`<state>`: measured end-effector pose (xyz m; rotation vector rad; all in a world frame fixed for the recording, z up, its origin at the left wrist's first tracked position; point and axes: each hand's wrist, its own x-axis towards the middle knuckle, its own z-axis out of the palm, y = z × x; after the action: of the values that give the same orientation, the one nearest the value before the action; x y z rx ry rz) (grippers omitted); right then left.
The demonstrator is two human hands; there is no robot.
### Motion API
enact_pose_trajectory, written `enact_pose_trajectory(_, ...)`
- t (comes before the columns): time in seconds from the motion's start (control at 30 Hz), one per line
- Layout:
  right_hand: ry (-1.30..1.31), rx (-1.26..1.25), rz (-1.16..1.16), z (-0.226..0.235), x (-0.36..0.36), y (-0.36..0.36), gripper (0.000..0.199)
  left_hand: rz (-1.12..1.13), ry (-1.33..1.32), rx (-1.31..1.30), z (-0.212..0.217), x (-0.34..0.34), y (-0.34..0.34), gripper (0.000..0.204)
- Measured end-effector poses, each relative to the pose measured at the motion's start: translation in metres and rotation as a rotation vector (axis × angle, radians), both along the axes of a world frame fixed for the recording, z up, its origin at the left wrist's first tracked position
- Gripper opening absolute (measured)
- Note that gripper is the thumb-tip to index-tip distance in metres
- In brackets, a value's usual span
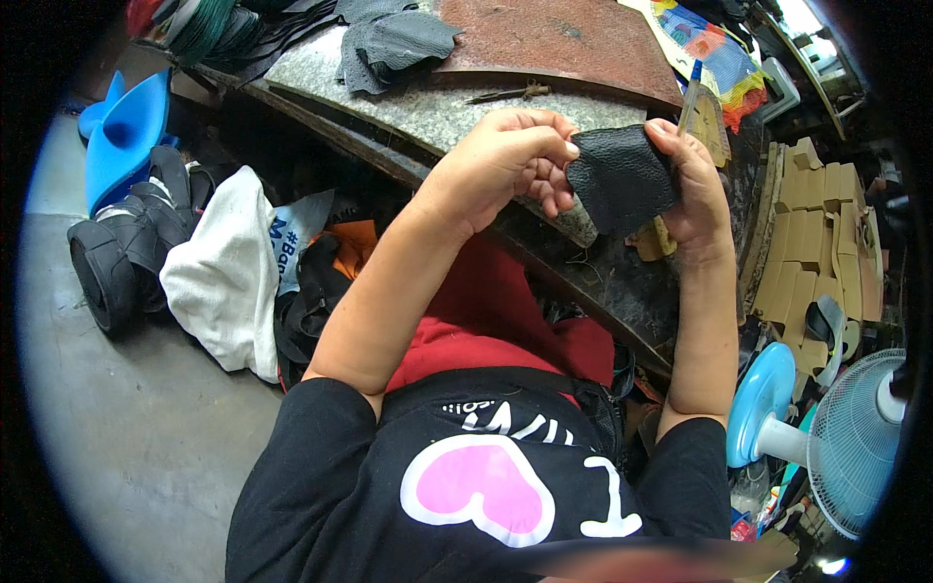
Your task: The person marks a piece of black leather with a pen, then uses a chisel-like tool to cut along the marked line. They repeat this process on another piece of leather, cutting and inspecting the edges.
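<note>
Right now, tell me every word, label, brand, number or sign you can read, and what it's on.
I won't copy wording, only locate it:
Black shirt: large white lettering, with a pink heart.
Pale blue item at left: dark blue lettering, partly hidden.
Colourful sheet, upper right: any print is too small to read.
Textured black piece, held: no lettering visible.
</note>
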<state>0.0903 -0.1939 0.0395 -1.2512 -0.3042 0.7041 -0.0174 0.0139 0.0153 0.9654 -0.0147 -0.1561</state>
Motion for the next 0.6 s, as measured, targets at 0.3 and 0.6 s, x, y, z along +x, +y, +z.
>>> enact_pose_trajectory(0.3,-0.002,-0.010,0.010,-0.001,0.002,0.000,0.013,0.025,-0.011,0.067,0.000,0.001,-0.004,0.016)
enact_pose_trajectory(0.6,-0.007,-0.014,-0.002,0.001,0.000,0.001,0.013,0.074,-0.040,0.033,-0.001,0.004,-0.010,0.015)
